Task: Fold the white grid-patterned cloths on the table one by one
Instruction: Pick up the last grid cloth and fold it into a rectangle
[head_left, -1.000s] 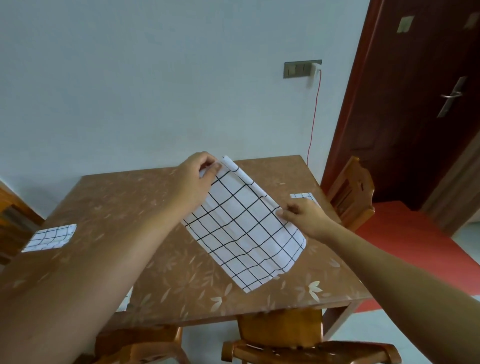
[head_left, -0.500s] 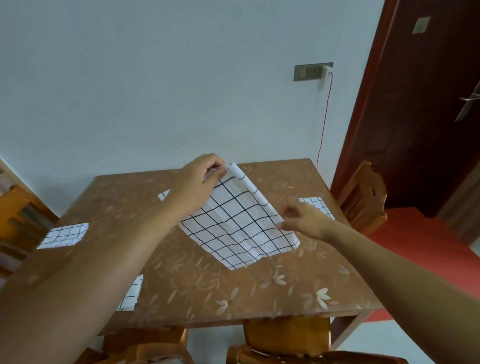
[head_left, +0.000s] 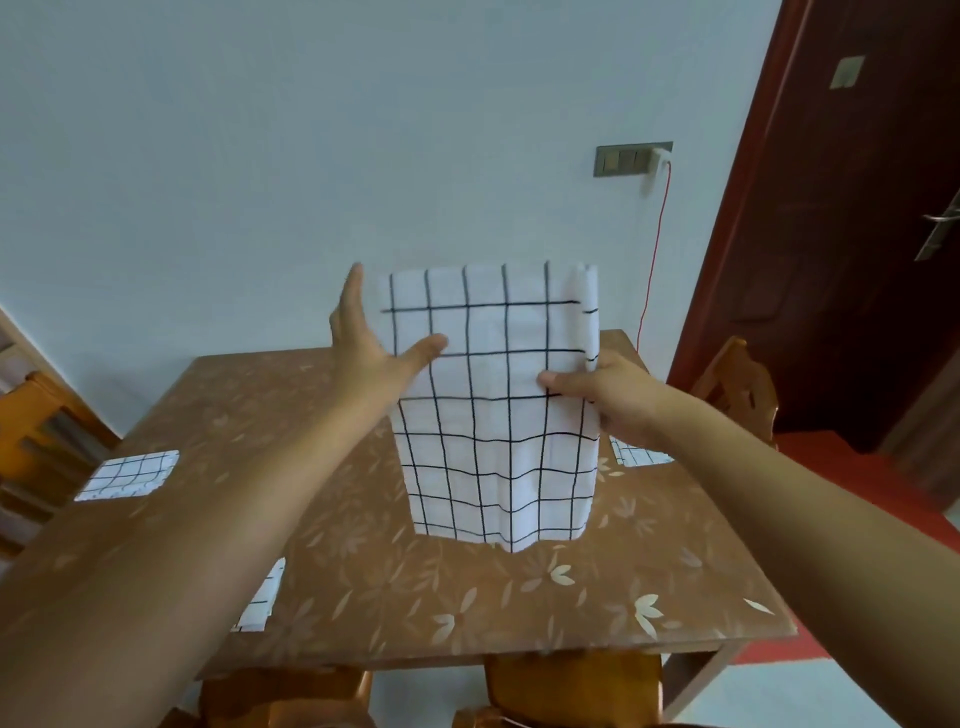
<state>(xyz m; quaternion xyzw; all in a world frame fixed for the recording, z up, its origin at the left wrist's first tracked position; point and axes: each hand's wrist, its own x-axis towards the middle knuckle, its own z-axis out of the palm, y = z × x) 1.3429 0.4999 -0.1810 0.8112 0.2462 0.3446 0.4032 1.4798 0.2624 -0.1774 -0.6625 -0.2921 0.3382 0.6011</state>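
Grid cloth (head_left: 493, 415): white with black lines, held upright above the middle of the table (head_left: 363, 597), lower edge hanging just over the tabletop, right edge doubled over. Left hand (head_left: 369, 358): fingers (head_left: 356, 291) straight behind the cloth's left edge, thumb spread across its front. Right hand (head_left: 613, 400): thumb and curled fingers pinching the right edge. Folded cloths on the table: left (head_left: 124, 475), near edge (head_left: 257, 597), right (head_left: 639, 454), the last partly hidden.
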